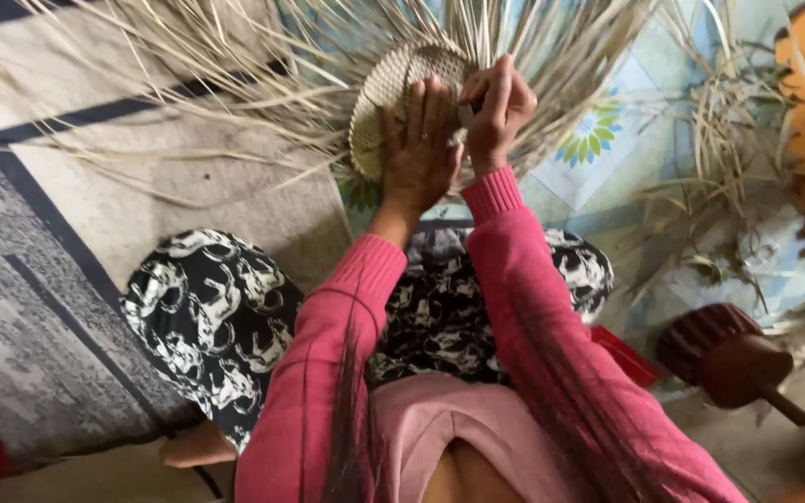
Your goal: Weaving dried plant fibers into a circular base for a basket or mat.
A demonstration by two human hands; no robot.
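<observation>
- Left hand (pixel 418 149) lies flat, fingers spread, pressed against the half-woven straw basket (pixel 393 93) held above her knees.
- Right hand (pixel 496 107) is clenched around loose straw strands (pixel 552 47) at the basket's rim.
- A wooden mallet (pixel 729 359) lies well apart on the floor.

A home floor used as a handicraft spot: a grey patterned rug (pixel 39 307) beside a blue floral mat (pixel 598 140), loose dried palm strips (pixel 207 74) strewn across both, and a dark wooden mallet (pixel 733 359) lying close by.
</observation>
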